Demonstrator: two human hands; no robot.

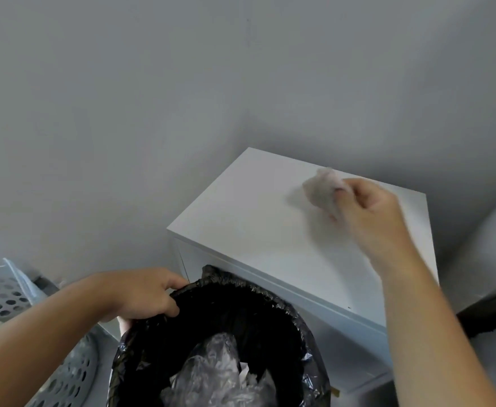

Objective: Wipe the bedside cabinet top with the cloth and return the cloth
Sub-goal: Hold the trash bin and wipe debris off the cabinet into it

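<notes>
A white bedside cabinet stands in the room corner, its flat top facing me. My right hand is closed on a pale, crumpled cloth that rests on the far right part of the top; the cloth is blurred. My left hand grips the rim of a bin lined with a black bag, held just in front of the cabinet's near edge.
Crumpled clear plastic and paper lie inside the bin. A grey perforated basket stands at the lower left. Grey walls close off the back and left. A dark object sits low at the right.
</notes>
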